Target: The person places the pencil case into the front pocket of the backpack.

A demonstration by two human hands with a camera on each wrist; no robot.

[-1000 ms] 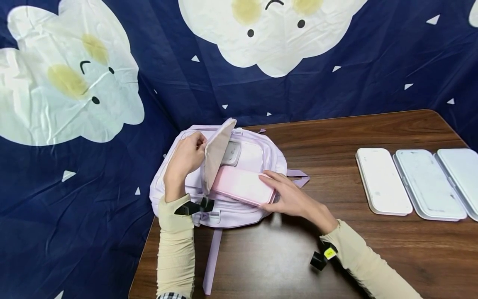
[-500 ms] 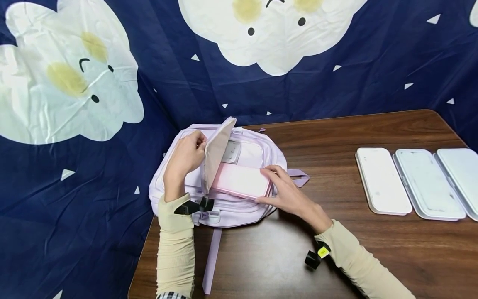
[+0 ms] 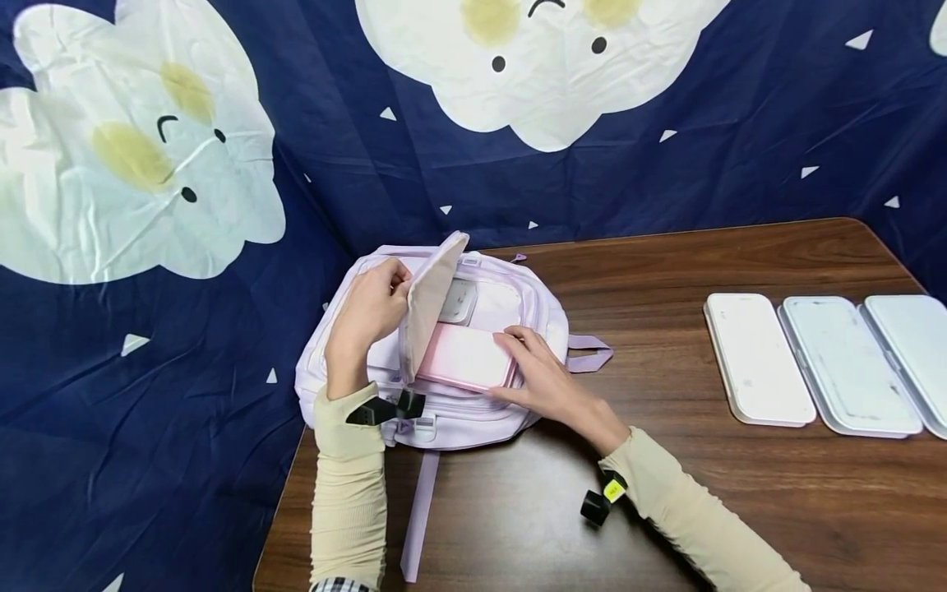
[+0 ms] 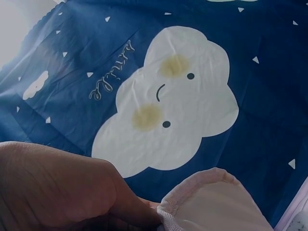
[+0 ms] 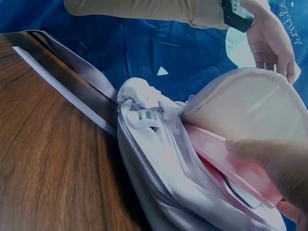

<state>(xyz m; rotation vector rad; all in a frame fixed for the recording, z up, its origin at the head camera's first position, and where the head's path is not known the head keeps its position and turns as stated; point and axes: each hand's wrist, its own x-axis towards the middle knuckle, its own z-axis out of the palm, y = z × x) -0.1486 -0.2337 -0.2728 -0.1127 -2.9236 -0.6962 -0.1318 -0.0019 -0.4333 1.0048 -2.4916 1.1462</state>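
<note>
A lilac backpack [image 3: 473, 411] lies flat at the table's left end. My left hand [image 3: 367, 316] pinches its beige front flap [image 3: 427, 304] and holds it lifted; the same flap [image 4: 211, 202] shows at the thumb in the left wrist view. A pink case [image 3: 462, 358] sits partly under that flap, inside the opened pocket. My right hand [image 3: 536, 374] grips the case's right end with curled fingers. In the right wrist view the pink case [image 5: 216, 151] slants into the backpack [image 5: 159, 163] beneath the flap [image 5: 240, 106].
Three white and pale blue flat cases [image 3: 758, 358] lie side by side at the right of the wooden table [image 3: 666, 510]. A lilac strap [image 3: 418, 514] trails toward the front edge. A dark blue cloud-print cloth [image 3: 148, 329] hangs behind and left.
My right hand has pushed the pink case leftward, deeper under the lifted flap, so less of it shows. The left hand has kept the flap raised.
</note>
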